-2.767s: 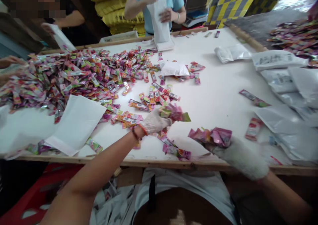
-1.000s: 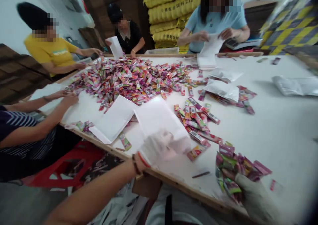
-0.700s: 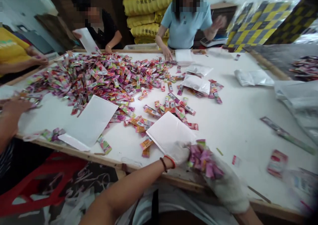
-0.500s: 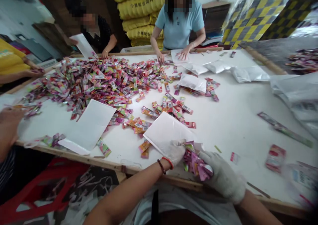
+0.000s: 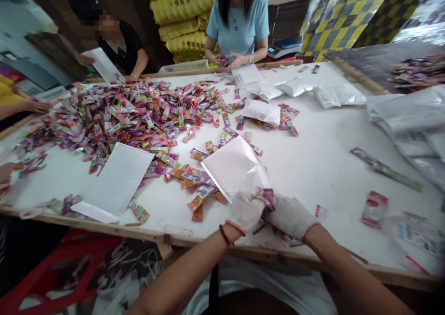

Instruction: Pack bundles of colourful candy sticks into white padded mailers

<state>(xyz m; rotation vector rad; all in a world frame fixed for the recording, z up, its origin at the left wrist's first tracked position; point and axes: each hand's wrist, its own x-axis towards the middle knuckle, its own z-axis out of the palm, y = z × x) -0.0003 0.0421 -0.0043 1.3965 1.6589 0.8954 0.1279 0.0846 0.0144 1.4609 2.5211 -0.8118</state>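
Note:
My left hand point(image 5: 246, 208), in a whitish glove, is closed at the lower corner of a white bag point(image 5: 234, 164). Purple-pink candy packets point(image 5: 268, 199) stick up between my two hands, at the bag's mouth. Gloved too, my right hand point(image 5: 290, 215) is closed round the other side of these packets, its fingers partly hidden. More pink packets show blurred beneath it at the table edge. Orange and pink packets point(image 5: 203, 194) lie loose just left of the bag.
A large heap of packets point(image 5: 121, 111) covers the far left of the white table point(image 5: 323, 157). Another flat white bag point(image 5: 120, 180) lies at left. Filled white bags point(image 5: 262, 111) lie further back. Three people sit around the far and left sides. A red stool point(image 5: 76, 264) is below.
My hands have come closer together; the bunch of packets between them is now mostly covered. The bag has shifted slightly. The person in light blue has lifted both hands and holds packets.

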